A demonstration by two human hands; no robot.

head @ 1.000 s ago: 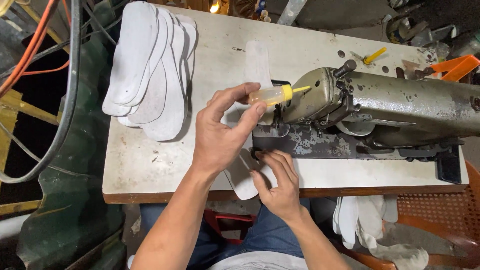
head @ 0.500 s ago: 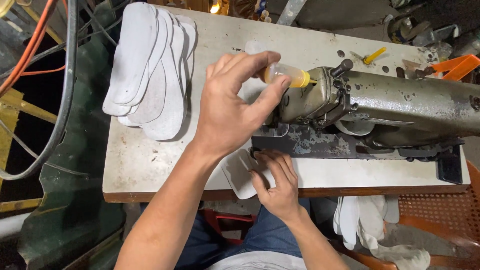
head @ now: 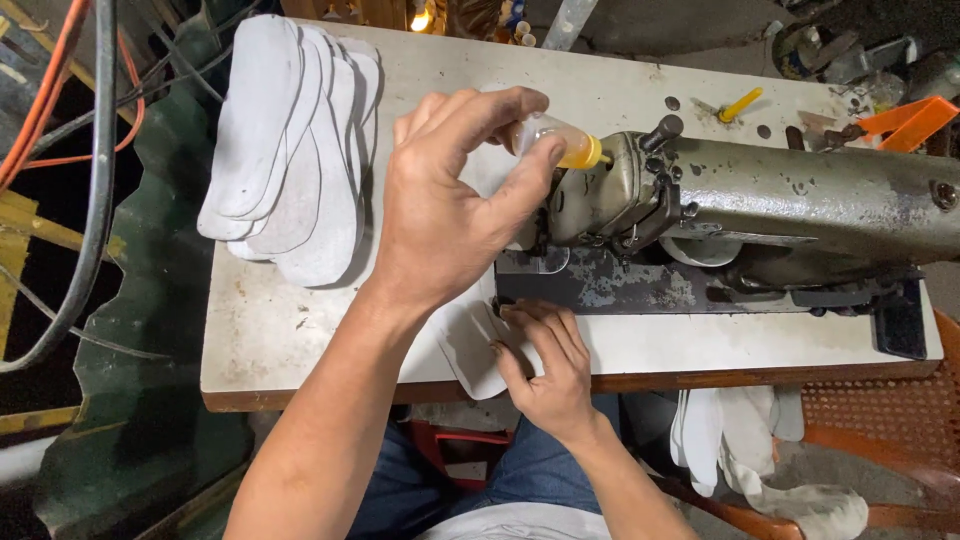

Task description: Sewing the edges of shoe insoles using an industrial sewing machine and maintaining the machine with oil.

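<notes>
- Your left hand [head: 455, 205] is raised over the table, thumb and fingers pinched together on a small clear bottle [head: 548, 140] with a yellow tip. The tip is laid sideways against the left end of the sewing machine [head: 760, 205], which looks like the way to reach its head with the nozzle.
- Your right hand [head: 550, 370] lies flat at the near edge of the table [head: 290, 330], fingers together and pressing on a pale cut piece [head: 470, 350] just left of the machine's dark bed, apparently so the piece stays put while the other hand is busy.
- A fanned stack of white insoles [head: 290, 160] sits at the far left, well apart from both hands but within reach.
</notes>
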